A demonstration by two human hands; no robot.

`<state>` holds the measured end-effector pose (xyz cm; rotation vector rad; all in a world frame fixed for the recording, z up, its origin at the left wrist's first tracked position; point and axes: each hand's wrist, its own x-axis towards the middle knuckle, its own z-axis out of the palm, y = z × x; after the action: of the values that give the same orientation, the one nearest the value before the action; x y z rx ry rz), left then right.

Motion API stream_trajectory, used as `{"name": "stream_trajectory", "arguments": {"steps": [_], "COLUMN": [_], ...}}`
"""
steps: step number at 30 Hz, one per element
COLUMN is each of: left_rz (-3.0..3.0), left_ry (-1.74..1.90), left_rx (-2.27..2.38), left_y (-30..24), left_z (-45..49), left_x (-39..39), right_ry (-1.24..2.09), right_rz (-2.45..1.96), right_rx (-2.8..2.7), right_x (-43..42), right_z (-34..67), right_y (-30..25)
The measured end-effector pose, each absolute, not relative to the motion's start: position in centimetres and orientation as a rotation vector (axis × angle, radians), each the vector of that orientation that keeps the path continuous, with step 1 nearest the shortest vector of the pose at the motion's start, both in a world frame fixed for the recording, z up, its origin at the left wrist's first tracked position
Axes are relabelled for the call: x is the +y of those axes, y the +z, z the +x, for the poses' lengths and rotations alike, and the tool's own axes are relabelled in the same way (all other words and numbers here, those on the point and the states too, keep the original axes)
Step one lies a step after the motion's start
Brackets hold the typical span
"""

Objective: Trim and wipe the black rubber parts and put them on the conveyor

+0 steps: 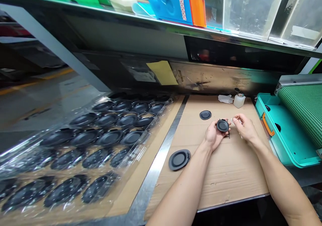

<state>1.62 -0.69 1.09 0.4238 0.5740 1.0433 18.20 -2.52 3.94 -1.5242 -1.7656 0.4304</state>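
My left hand [213, 135] is closed around a small black oval plastic part [222, 125], held up above the cardboard. A thin dark strip shows at the part's right edge. Just to the right, my right hand [243, 127] pinches a small white piece [232, 121], perhaps a wipe, close to the part's edge; most of it is hidden by the fingers. Two more black oval parts lie flat on the cardboard: one black oval piece [205, 115] beyond my left hand, and a larger black oval piece [179, 160] left of my left forearm.
A clear plastic tray [141, 152] with several black oval parts covers the left side. At the back stand a white pump bottle [239, 100] and a crumpled white wipe [225, 99]. A teal bin [289, 145] sits at the right beside a green conveyor belt [304, 101]. A shelf hangs overhead.
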Motion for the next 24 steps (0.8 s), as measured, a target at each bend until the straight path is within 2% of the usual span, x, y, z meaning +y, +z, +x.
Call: {"name": "stream_trajectory", "arguments": {"steps": [8,18,24], "left_rz": [0.4,0.317,0.323], "left_ry": [1.181,1.224,1.174], "left_rx": [0.552,0.542,0.53], "left_y": [0.5,0.5,0.9], "left_z": [2.0,2.0,2.5], "left_x": [-0.3,-0.3,-0.8], "right_ry": [0.498,0.23,0.232], "right_rz": [-1.44,-1.431,-1.412], "right_rx": [-1.861,-1.895,-1.969], "right_x": [-2.9,-3.0,-3.0], "right_z": [16.3,15.3,15.5], "right_y": [3.0,1.7,1.8]}}
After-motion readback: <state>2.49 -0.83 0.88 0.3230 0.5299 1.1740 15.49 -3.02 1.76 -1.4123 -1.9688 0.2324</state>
